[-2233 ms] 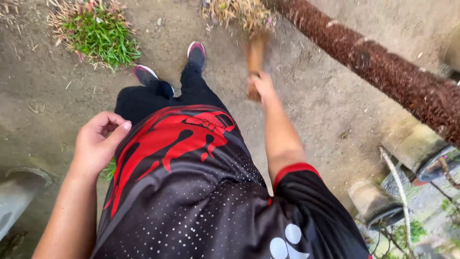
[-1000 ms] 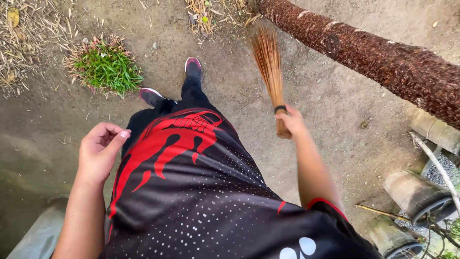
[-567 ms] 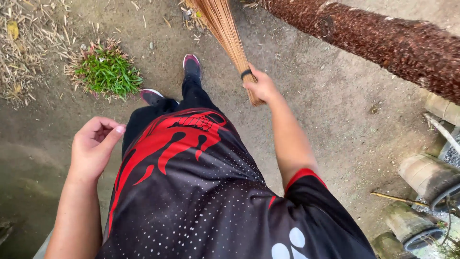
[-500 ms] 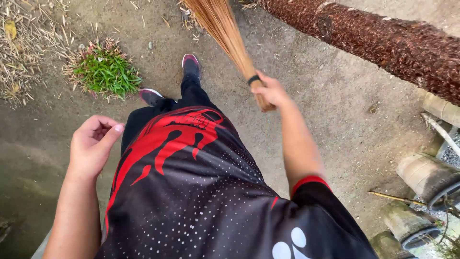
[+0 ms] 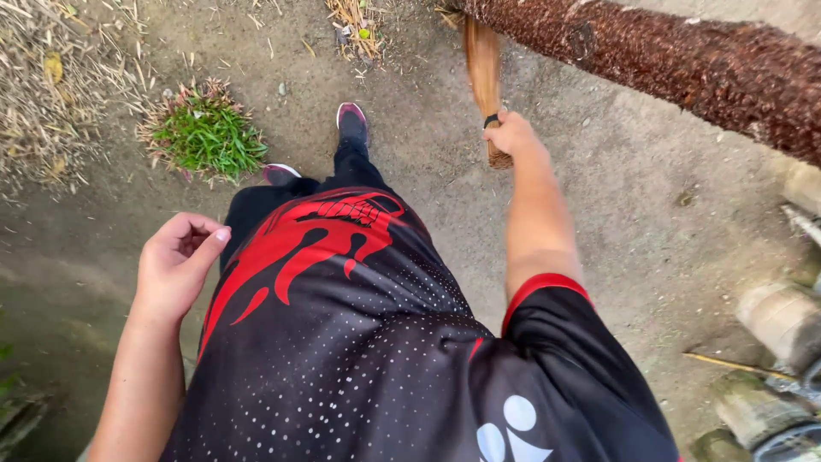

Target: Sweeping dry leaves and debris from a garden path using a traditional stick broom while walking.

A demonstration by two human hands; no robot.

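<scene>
Underfoot lies bare packed dirt (image 5: 650, 214), grey-brown and gritty, outdoors in daylight. Nearest the camera hangs a glossy black jersey (image 5: 342, 342) with a red flame-like print, white dots and a red-edged sleeve. At its left side the left hand (image 5: 175, 265) hangs loosely curled, fingers half bent, holding nothing. The right hand (image 5: 513, 137) reaches forward with its fist wrapped tight round the bound end of a stick broom (image 5: 483, 68), a bundle of thin tan straws cinched by a dark band, slanting up and away toward the top edge. Beyond the jersey, two dark shoes (image 5: 351, 120) with reddish trim stand on the dirt. To the left sits a round tuft of green grass (image 5: 205, 137), with dry straw litter (image 5: 43, 94) past it. A rough, flaky reddish-brown trunk (image 5: 684, 64) crosses the upper right, and pale cylindrical blocks (image 5: 782, 321) lie at the right edge. Compared with half a second ago, the broom stands steeper and nearer the trunk, and the left hand has barely moved.
</scene>
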